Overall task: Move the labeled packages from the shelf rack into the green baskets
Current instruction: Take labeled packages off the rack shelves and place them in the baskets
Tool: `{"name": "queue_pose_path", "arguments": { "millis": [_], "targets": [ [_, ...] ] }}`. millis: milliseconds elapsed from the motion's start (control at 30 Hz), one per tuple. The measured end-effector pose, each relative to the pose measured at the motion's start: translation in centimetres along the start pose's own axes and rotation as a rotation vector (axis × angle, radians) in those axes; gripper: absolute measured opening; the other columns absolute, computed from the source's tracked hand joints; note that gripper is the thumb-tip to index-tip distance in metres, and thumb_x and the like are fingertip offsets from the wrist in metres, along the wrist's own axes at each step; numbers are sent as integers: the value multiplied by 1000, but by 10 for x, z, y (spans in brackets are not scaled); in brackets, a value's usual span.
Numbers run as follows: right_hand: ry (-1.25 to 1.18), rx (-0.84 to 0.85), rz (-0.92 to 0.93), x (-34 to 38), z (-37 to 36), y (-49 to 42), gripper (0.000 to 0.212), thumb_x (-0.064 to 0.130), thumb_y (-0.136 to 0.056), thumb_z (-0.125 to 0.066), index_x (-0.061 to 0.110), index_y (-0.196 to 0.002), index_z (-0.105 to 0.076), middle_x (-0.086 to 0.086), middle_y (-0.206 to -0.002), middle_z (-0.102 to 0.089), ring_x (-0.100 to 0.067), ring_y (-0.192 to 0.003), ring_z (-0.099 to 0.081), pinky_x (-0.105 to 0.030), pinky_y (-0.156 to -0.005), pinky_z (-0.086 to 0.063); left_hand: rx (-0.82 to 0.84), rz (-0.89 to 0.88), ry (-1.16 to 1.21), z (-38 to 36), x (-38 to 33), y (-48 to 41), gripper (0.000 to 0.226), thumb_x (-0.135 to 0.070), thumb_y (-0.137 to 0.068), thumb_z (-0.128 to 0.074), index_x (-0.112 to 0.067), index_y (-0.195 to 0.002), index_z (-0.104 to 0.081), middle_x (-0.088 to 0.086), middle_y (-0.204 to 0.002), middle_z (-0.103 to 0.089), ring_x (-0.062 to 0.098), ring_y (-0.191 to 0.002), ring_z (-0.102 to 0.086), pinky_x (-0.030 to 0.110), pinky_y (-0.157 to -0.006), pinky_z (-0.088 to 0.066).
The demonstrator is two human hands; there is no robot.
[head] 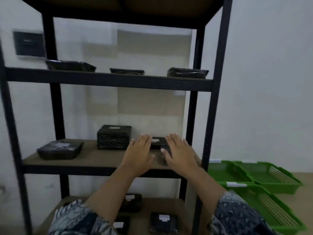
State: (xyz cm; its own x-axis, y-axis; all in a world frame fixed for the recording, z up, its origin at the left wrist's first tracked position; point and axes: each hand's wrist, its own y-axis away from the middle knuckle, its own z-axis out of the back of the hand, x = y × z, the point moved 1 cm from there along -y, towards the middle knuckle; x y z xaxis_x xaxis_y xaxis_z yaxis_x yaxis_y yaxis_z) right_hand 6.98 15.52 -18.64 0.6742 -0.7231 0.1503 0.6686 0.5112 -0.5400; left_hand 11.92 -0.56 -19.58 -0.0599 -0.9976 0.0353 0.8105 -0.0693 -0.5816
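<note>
Labeled package (158, 141) on the shelf rack (108, 82), flanked by spread left hand (138, 154) and right hand (180, 153); taller package (113, 137) just left, green baskets (264, 182) right of rack.

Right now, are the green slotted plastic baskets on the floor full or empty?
Empty where visible: the green slotted plastic baskets show only bare green floors and slots, no black wrapped packages inside. Nearest basket is partly cut off.
</note>
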Motion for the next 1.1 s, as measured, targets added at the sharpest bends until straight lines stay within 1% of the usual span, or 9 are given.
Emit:
{"name": "queue_pose_path", "arguments": {
  "millis": [67,167,400,533,633,800,933,1033,1100],
  "targets": [
    [-13,-32,21,22,10,-18,56,43,-98,-33,19,-147,-24,-3,-157,-19,-20,-147,-7,-40,-119,-8,-41,16,-28,23,23,-4,67,-36,-92,-43,-8,-146,-16,9,-154,-17,22,-141,-10,43,-114,-13],
    [-25,-79,47,47,22,-45,56,42,-97,-33,19,-147,-24,-3,-158,-17,-20,-147,-6,-41,-119,-7,-92,25,-70,52,49,-13,66,-36,-92,-41,-7,-146,-15,10,-154,-16,23,-141,-10,43,-114,-14],
    [-24,-175,120,74,46,-111,56,41,-97,-34,18,-148,-22,-3,-158,-17,-20,-147,-5,-41,-119,-5,-174,57,-101,95,94,-52,67,-35,-94,-41,-8,-147,-10,8,-155,-11,23,-142,-4,44,-115,-10],
    [-16,-246,175,79,53,-149,56,41,-97,-35,18,-147,-24,-3,-158,-18,-20,-147,-5,-41,-119,-3,-247,67,-115,109,119,-80,66,-35,-94,-42,-8,-147,-13,9,-155,-15,23,-141,-8,44,-114,-13],
    [-9,-300,205,81,58,-176,55,40,-97,-36,19,-147,-27,-3,-157,-20,-20,-147,-6,-42,-119,-3,-287,66,-127,116,139,-98,64,-33,-94,-42,-8,-147,-15,7,-154,-16,21,-142,-6,43,-115,-10],
    [54,-358,240,83,58,-213,53,40,-96,-37,18,-144,-31,-4,-154,-26,-22,-146,-11,-43,-119,-7,-381,95,-140,124,176,-124,59,-31,-93,-44,-7,-144,-26,10,-150,-28,24,-139,-18,44,-113,-15],
    [86,-380,236,86,58,-240,52,41,-96,-36,18,-143,-32,-4,-154,-26,-22,-146,-10,-42,-119,-6,-408,57,-193,122,201,-138,60,-37,-90,-33,-6,-142,-30,10,-147,-34,26,-138,-22,46,-113,-19],
    [89,-411,242,90,65,-260,50,40,-97,-37,18,-141,-36,-4,-153,-28,-22,-146,-13,-42,-119,-6,-386,27,-197,125,217,-153,62,-40,-89,-26,-6,-141,-33,9,-146,-36,25,-136,-25,47,-112,-21],
    [87,-398,240,92,75,-276,48,39,-97,-37,19,-140,-37,-4,-153,-30,-23,-146,-14,-42,-119,-7,-372,28,-179,133,227,-168,65,-43,-88,-22,-6,-140,-33,10,-146,-36,26,-136,-26,47,-111,-22]
  ]
}}
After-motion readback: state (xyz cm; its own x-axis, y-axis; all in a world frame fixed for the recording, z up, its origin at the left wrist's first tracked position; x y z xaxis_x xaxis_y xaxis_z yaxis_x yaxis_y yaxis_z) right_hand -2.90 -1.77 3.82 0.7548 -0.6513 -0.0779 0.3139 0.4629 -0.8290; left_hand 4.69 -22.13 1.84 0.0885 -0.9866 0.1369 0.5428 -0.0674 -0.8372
